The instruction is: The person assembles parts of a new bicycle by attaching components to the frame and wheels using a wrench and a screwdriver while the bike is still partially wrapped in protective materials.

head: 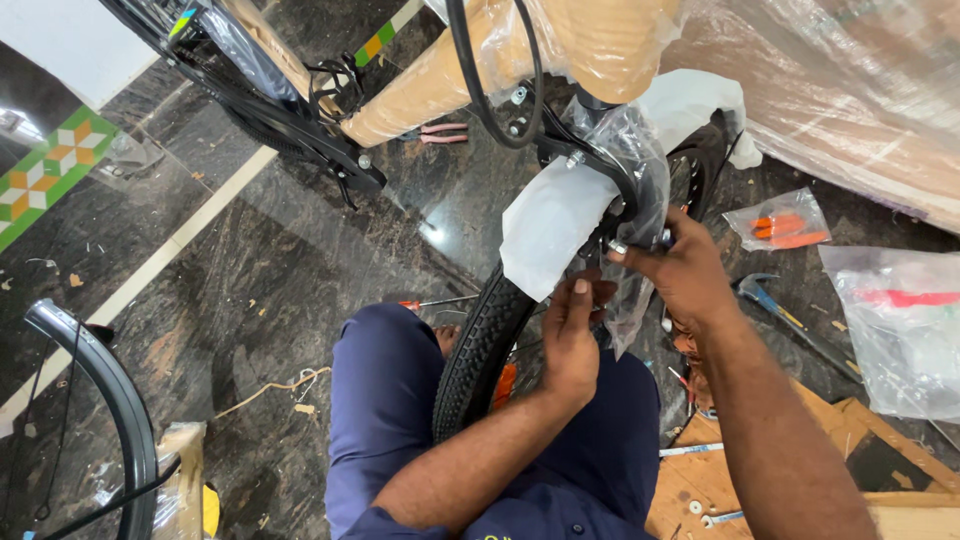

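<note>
A bicycle front wheel with a black knobbly tyre stands between my knees, its fork and mudguard wrapped in white foam and clear plastic. My left hand reaches up beside the tyre, its fingers pinching something small at the fork, just under the white wrapping. My right hand is at the same spot from the other side, its fingertips closed on a small silver nut or bolt by the fork end. The axle itself is hidden behind plastic and fingers.
Red-handled pliers lie on the dark stone floor past the frame. A screwdriver rests by my left knee. A hammer, plastic bags of parts, and cardboard lie right. Another wheel stands at lower left.
</note>
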